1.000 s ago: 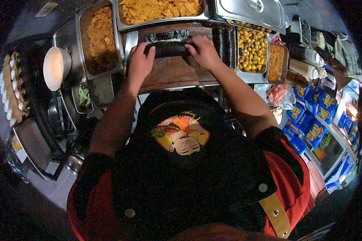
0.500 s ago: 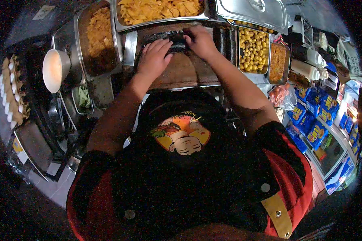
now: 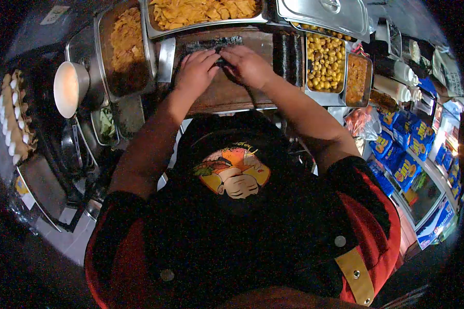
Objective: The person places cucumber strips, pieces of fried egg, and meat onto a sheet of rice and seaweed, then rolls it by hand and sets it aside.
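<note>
Side by side over a brown board [image 3: 227,92], my two hands bear on a dark roll [image 3: 220,62] that they mostly cover. My left hand [image 3: 197,71] curls its fingers over the roll's left part. Almost touching it, my right hand [image 3: 246,67] has its fingers bent over the right part, fingertips turned inward. A strip of black sheet [image 3: 219,43] shows just beyond the fingers. Several dark rolls [image 3: 290,61] lie at the board's right side. A flat metal blade [image 3: 166,60] rests at its left edge.
Beyond the board is a tray of orange-yellow pieces [image 3: 206,13]. To the left are a tub of shredded filling [image 3: 127,44], a white bowl [image 3: 69,90] and eggs [image 3: 10,126]. On the right stand a container of small yellow-brown balls [image 3: 326,64], squeeze bottles [image 3: 392,87] and blue packets [image 3: 407,170].
My right hand has moved left and slightly toward me, closing the gap to my left hand. My left hand has barely shifted. The dark rolls on the right are less covered.
</note>
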`<state>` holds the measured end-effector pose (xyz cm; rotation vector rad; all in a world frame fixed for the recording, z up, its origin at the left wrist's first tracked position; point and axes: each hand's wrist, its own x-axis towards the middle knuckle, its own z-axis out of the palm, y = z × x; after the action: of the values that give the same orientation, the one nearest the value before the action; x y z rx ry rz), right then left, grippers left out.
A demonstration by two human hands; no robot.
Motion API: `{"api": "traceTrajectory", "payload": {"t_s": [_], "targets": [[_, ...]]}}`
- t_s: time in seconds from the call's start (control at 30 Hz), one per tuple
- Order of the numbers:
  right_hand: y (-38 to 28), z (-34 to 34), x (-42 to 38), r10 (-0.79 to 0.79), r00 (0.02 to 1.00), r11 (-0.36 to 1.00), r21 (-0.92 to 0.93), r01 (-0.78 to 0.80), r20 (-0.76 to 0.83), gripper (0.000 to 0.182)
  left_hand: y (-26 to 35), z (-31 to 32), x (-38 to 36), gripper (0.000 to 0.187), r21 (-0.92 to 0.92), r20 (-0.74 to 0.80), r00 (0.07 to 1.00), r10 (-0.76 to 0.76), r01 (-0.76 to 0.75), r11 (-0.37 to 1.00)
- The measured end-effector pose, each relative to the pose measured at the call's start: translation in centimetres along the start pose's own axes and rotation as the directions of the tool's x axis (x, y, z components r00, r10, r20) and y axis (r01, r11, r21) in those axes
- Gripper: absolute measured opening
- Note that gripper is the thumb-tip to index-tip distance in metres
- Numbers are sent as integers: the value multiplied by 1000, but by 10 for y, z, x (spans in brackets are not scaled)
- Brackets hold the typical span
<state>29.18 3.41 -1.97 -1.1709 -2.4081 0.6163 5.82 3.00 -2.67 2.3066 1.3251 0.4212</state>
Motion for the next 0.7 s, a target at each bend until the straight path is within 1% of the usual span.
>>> {"api": "traceTrajectory", "payload": {"t_s": [0.03, 0.1, 0.23, 0.3, 0.33, 0.4, 0.43, 0.5, 0.63, 0.7], "targets": [[0, 0, -2, 2, 1000, 1000, -2, -2, 0, 44, 2, -2, -1, 44, -1, 0, 1000, 2, -2, 1000], [0, 1, -7, 44, 995, 999, -8, -43, 84, 41, 4, -5, -4, 43, -33, 19, 1000, 16, -15, 999], [-4, 0, -11, 21, 998, 998, -56, -17, 65, 42, 4, -5, -8, 44, -32, 12, 1000, 17, -17, 999], [1, 5, -13, -16, 999, 998, -65, 19, 44, 44, 3, -6, -6, 44, -87, -40, 999, -4, 0, 996], [2, 5, -14, -16, 999, 998, -65, 19, 45, 44, 2, -8, -6, 44, -88, -40, 999, -4, 1, 996], [4, 7, -15, -57, 998, 998, -28, 58, 21, 45, -1, -11, -5, 44, -162, 8, 999, -37, 37, 986], [4, 5, -16, -57, 998, 998, -27, 58, 22, 45, 1, -15, -4, 44, -162, 9, 999, -38, 39, 986], [4, 1, -16, -38, 998, 999, 7, 38, 58, 46, 4, -24, -2, 46, -157, 72, 995, -62, 73, 985], [-2, -13, -9, 3, 995, 998, 64, -9, 102, 46, -2, -24, 1, 49, -179, 104, 993, -57, 75, 981], [-5, -17, -3, -50, 997, 991, 126, 42, 56, 45, -5, -26, 4, 55, -144, 46, 998, 33, -26, 989]]}}
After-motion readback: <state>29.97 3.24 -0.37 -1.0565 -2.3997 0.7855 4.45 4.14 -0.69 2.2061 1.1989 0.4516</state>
